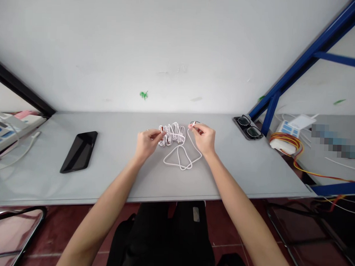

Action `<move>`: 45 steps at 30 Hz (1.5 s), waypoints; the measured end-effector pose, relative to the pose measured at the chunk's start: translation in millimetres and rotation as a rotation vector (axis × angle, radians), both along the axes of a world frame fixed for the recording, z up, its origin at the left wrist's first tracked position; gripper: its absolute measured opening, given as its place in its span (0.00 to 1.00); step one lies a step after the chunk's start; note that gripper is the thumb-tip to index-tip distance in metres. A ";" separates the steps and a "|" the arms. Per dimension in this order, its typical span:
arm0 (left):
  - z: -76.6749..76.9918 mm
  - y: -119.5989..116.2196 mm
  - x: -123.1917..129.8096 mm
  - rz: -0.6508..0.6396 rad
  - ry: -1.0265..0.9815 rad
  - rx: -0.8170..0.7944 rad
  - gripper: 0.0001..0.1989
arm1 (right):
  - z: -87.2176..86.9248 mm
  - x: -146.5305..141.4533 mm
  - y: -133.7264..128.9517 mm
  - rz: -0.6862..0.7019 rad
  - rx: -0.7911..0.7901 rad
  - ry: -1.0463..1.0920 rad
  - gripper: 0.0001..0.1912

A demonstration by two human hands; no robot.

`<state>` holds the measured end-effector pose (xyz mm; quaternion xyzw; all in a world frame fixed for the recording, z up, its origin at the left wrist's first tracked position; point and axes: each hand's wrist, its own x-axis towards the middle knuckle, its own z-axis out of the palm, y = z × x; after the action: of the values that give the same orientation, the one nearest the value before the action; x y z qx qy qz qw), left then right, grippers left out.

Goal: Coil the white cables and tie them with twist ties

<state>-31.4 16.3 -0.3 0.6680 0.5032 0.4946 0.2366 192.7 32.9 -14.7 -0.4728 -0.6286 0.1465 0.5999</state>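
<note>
A bundle of white cable [172,133] lies coiled on the grey tabletop [246,170], with a loose white loop [178,161] spread in front of it. My left hand [147,143] pinches a small white connector [161,129] at the bundle's left side. My right hand [203,139] pinches another small white cable end [192,125] between thumb and forefinger, and a strand runs down from it into the loop. Both hands hover just above the cable. The fingers partly hide both connectors.
A black smartphone [79,152] lies to the left, and black glasses [248,127] sit on a dark tray at the back right. Beyond the table's right end are a blue metal frame [308,60] and a white device with red and yellow wires [284,141]. A black bag [162,237] sits below the front edge.
</note>
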 end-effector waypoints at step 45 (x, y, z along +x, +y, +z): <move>15.5 -6.2 -10.6 -0.228 -0.819 -0.342 0.17 | 25.2 31.1 -16.7 0.633 -0.446 0.594 0.27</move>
<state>-42.0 10.2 15.2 0.4200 0.3660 0.5986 0.5756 223.8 16.2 10.5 -0.3131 -0.4965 0.5812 0.5636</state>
